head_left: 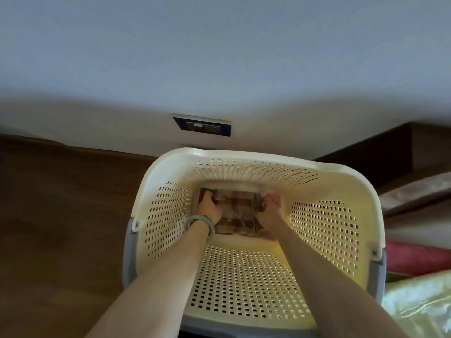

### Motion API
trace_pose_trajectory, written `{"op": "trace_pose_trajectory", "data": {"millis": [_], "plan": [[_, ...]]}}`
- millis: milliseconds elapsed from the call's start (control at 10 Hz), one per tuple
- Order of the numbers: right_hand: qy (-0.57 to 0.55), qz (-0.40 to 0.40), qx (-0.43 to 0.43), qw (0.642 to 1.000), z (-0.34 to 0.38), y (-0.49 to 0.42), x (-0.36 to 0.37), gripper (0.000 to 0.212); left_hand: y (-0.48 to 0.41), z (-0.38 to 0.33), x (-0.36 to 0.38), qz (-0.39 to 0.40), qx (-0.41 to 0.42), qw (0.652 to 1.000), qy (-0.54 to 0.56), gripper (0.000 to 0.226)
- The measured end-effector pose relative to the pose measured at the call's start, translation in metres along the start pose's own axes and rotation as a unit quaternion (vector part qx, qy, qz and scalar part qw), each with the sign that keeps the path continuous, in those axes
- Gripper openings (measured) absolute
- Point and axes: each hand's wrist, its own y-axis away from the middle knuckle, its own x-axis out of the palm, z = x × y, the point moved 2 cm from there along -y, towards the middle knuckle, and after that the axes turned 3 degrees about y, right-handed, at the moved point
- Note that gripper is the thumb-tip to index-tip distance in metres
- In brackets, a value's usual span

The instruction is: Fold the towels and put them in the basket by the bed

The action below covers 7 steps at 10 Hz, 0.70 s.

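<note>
Left hand (208, 209) and right hand (268, 213) grip the folded towel (235, 211) inside the basket (244, 276), atop a pink towel (275, 200).

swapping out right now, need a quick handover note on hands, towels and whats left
Left hand: grips the left edge of the folded checked towel.
Right hand: grips its right edge.
The towel sits low in the white basket, over a pink cloth.
Done: folded and in the basket, not yet released.
Left: let go and pull both arms out; cannot tell if more towels wait.
</note>
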Motion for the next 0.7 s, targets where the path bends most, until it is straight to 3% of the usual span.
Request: {"op": "trace_pose_trajectory", "data": {"millis": [100,200,300,400,500,600,700], "plan": [[0.078,0.005,-0.046,0.996,0.002,0.007,-0.010,0.046,-0.003,0.005,-0.008,-0.027,0.049,0.996,-0.067,0.034],[0.259,-0.025,-0.143,0.955,0.026,0.045,-0.030,0.070,0.008,0.002,-0.017,-0.056,0.158,0.952,-0.256,0.049],[0.385,-0.077,-0.221,0.892,0.033,0.065,-0.036,0.086,0.018,-0.002,-0.012,-0.054,0.311,0.845,-0.431,0.069],[0.446,-0.066,-0.272,0.850,0.034,0.069,-0.029,0.102,0.018,0.005,-0.001,0.005,0.286,0.820,-0.495,0.081],[0.487,-0.007,-0.248,0.838,0.023,0.063,-0.017,0.094,0.013,0.011,0.009,0.020,0.253,0.809,-0.530,0.086],[0.453,-0.002,-0.240,0.858,0.024,0.065,-0.014,0.092,0.018,0.006,0.005,0.039,0.243,0.807,-0.537,0.088],[0.376,0.000,-0.230,0.898,0.040,0.075,-0.025,0.095,0.032,-0.015,-0.010,0.034,0.258,0.834,-0.487,0.094]]}}
